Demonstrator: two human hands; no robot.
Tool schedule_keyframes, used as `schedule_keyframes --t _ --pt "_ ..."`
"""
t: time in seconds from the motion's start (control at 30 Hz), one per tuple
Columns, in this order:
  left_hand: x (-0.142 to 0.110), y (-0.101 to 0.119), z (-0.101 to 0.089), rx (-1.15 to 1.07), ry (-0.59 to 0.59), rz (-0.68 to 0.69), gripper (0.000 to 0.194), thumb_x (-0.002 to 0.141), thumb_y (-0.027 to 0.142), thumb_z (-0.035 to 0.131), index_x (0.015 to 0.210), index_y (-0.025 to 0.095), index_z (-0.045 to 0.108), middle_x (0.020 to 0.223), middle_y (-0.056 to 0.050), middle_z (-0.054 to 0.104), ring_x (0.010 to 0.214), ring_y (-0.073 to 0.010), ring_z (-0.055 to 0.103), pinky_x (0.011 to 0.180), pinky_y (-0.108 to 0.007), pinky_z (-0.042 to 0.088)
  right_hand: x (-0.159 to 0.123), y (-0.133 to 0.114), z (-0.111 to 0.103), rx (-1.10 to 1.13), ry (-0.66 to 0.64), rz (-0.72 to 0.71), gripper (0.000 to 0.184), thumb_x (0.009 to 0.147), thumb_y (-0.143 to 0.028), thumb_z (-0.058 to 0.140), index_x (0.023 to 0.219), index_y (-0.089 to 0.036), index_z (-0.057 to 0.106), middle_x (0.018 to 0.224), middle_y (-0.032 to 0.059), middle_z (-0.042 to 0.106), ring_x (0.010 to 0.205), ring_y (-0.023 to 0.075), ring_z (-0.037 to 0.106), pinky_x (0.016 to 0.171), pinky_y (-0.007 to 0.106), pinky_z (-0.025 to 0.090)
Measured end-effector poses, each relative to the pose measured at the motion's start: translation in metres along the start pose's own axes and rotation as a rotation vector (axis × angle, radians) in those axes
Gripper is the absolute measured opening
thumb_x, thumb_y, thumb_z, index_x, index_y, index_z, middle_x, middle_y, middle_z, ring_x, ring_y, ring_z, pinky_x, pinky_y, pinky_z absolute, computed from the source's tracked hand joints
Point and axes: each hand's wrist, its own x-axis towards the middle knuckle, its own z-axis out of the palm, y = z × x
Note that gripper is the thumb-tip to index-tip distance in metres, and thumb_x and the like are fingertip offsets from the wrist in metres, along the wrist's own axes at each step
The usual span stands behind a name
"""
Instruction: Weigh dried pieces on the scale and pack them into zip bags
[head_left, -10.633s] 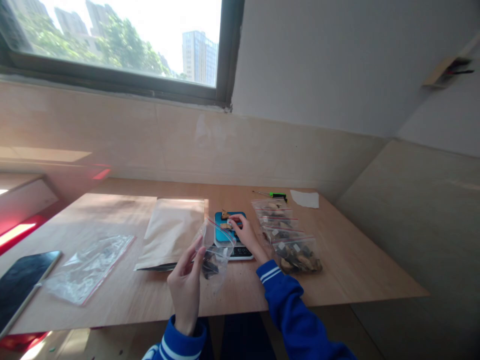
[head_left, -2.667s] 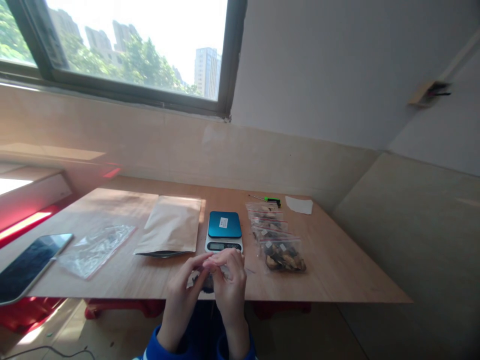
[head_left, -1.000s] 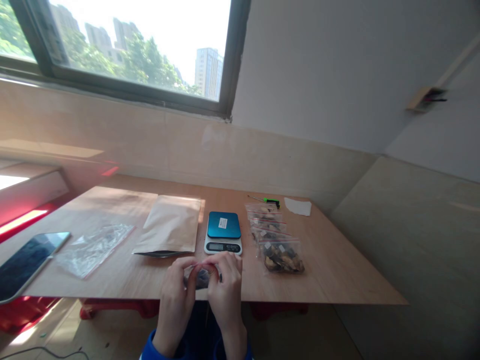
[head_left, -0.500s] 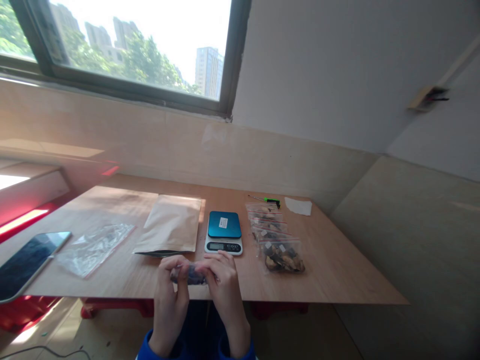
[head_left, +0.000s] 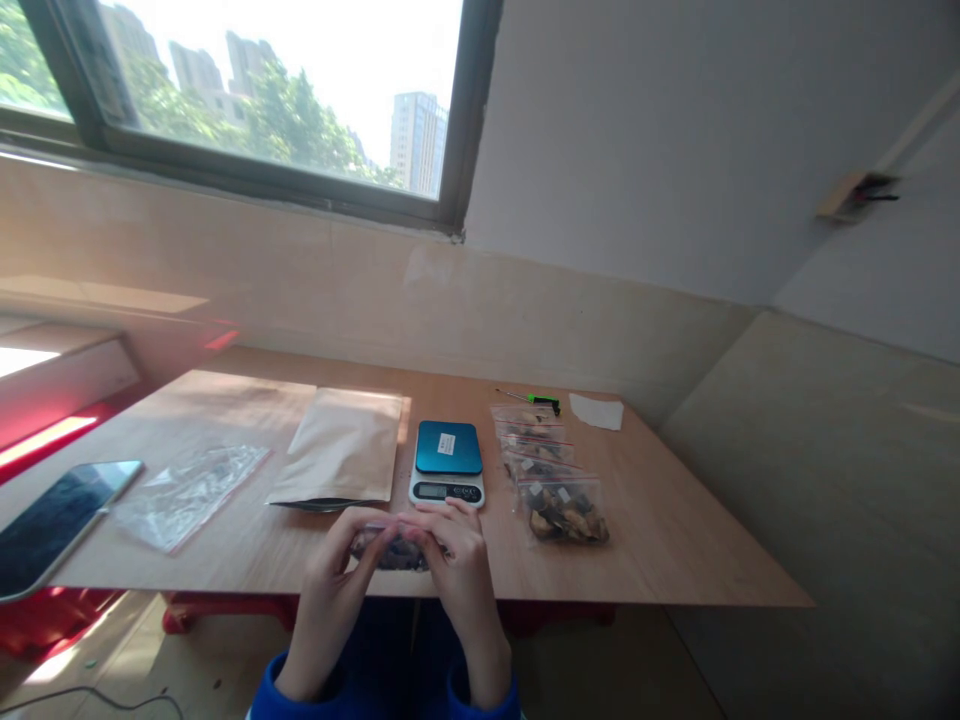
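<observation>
My left hand (head_left: 346,562) and my right hand (head_left: 455,548) are both closed on one small clear plastic bag (head_left: 397,556) with dark contents. Thumbs and fingers of the two hands meet along its upper edge, close to the table's front edge. Fingers cover part of the bag, and what is inside is too blurred to name. Just beyond my right hand lies a kitchen scale (head_left: 448,462) with a blue top plate, a white label on it and a small display. A brown paper pouch (head_left: 341,448) lies flat beyond my left hand, its dark mouth facing me.
Several zip bags (head_left: 568,512) of dried brown pieces overlap in a row right of the scale. Behind them are a green-handled screwdriver (head_left: 541,401) and a white paper piece (head_left: 596,411). Leftward lie clear bags (head_left: 191,497) and a phone (head_left: 64,525) at the table edge.
My hands have come closer together on the bag, thumbs now meeting at its upper edge. The right hand has shifted slightly right. The things on the table stay put.
</observation>
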Motion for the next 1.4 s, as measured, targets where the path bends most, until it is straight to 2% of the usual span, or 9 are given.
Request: schedule_keyframes --t 0.13,0.3,0.57,0.7,0.83,0.97,1.07,1.2,1.4 --pt "0.001 0.004 -0.001 -0.05 0.05 -0.046 0.015 0.083 0.035 0.063 0.084 0.02 0.066 0.077 -0.001 0.069 0.074 -0.0161 0.067 0.066 -0.023 0.056 0.003 -0.008 -0.009 0.028 -0.03 0.023 0.025 0.087 -0.037 0.063 0.11 -0.026 0.066 0.1 0.0023 0.073 0.097 0.019 0.064 0.09 0.035 0.045" --pt "0.001 0.008 0.0 -0.075 0.062 -0.073 0.017 0.082 0.037 0.064 0.084 0.02 0.067 0.076 -0.001 0.069 0.071 -0.0165 0.067 0.062 -0.024 0.056 0.005 -0.019 -0.013 0.029 0.029 -0.003 0.004 0.089 -0.022 0.062 0.088 -0.023 0.066 0.086 -0.0003 0.072 0.085 0.0165 0.062 0.08 0.03 0.044" --pt "0.003 0.008 -0.001 0.007 -0.039 0.025 0.01 0.083 0.031 0.064 0.084 0.021 0.067 0.081 -0.002 0.069 0.079 -0.017 0.067 0.071 -0.025 0.055 0.004 -0.019 -0.007 -0.058 0.074 0.014 0.014 0.09 -0.012 0.057 0.081 -0.022 0.059 0.081 -0.0008 0.067 0.081 0.0172 0.057 0.079 0.031 0.038" --pt "0.002 0.009 0.003 0.063 -0.034 0.061 0.012 0.083 0.032 0.063 0.084 0.021 0.066 0.079 -0.002 0.068 0.075 -0.017 0.066 0.067 -0.025 0.053 0.0 -0.017 0.0 -0.106 0.125 0.032 0.019 0.09 -0.007 0.052 0.078 -0.022 0.056 0.078 -0.0005 0.063 0.079 0.017 0.054 0.078 0.032 0.037" --pt "-0.002 0.008 0.007 0.097 -0.006 0.08 0.011 0.086 0.031 0.06 0.085 0.021 0.065 0.081 -0.002 0.067 0.077 -0.0166 0.065 0.07 -0.026 0.053 -0.002 -0.016 0.003 -0.107 0.141 0.034 0.022 0.089 -0.004 0.049 0.078 -0.021 0.055 0.077 -0.0004 0.06 0.078 0.0171 0.053 0.08 0.032 0.037" --pt "-0.004 0.006 0.006 0.144 0.061 0.094 0.01 0.087 0.029 0.058 0.084 0.022 0.065 0.081 -0.001 0.066 0.078 -0.016 0.064 0.07 -0.024 0.051 0.0 -0.013 0.001 -0.061 0.093 0.016 0.014 0.091 -0.014 0.055 0.081 -0.022 0.059 0.079 -0.0008 0.064 0.079 0.0165 0.056 0.08 0.031 0.039" --pt "-0.003 0.004 0.001 0.156 0.079 0.106 0.011 0.087 0.029 0.058 0.083 0.022 0.065 0.08 -0.002 0.066 0.077 -0.0162 0.064 0.069 -0.025 0.051 0.002 -0.007 -0.003 -0.025 0.031 0.024 0.005 0.088 -0.025 0.064 0.084 -0.022 0.062 0.08 -0.0013 0.068 0.08 0.0164 0.058 0.079 0.03 0.041" --pt "0.0 0.001 -0.004 0.156 0.045 0.11 0.01 0.087 0.029 0.057 0.084 0.022 0.064 0.081 -0.002 0.066 0.079 -0.0163 0.064 0.07 -0.025 0.051 0.002 0.001 -0.008 -0.065 0.001 0.001 0.014 0.086 -0.026 0.066 0.073 -0.022 0.063 0.073 -0.0021 0.067 0.076 0.0164 0.059 0.077 0.03 0.04" --pt "0.0 0.003 -0.001 0.099 0.0 0.043 0.009 0.086 0.03 0.059 0.085 0.021 0.062 0.08 -0.001 0.066 0.077 -0.0159 0.065 0.07 -0.024 0.052 0.0 -0.001 -0.005 -0.11 0.109 -0.007 0.025 0.091 -0.014 0.056 0.068 -0.021 0.061 0.067 -0.0015 0.063 0.071 0.0159 0.056 0.072 0.03 0.04"
